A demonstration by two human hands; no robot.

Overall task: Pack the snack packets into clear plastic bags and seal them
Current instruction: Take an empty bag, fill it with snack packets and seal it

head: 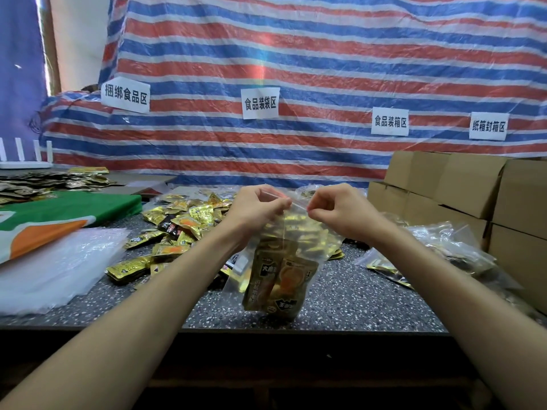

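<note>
the clear plastic bag point(296, 229) hangs in the air over the near edge of the tabletop point(370, 297). it is weighed down by a few gold snack packets point(281, 279) standing upright in its bottom. both hands pinch the top strip. the left hand point(257, 207) grips it between thumb and curled fingers, and the right hand point(334, 210) does the same just beside it, so the two pinches sit close together along the mouth. whether the zip between them is already pressed together is too fine to tell.

this bag looks filled, so the step in hand is most likely the sealing. the next move probably calls for sliding one pinch along the strip to its far end with even pressure. the other hand would hold the strip taut, so the film does not fold and leave a gap.

behind the bag lies a loose heap of packets point(183, 229), mostly gold with a few black ones. a stack of empty clear bags point(56, 267) lies to the left, partly on a green and orange sheet point(59, 214). to the right are filled bags point(438, 250) in a slack pile, and beyond them stacked cardboard boxes point(461, 187). a striped tarp point(296, 69) with paper signs point(260, 103) closes the back.
</note>
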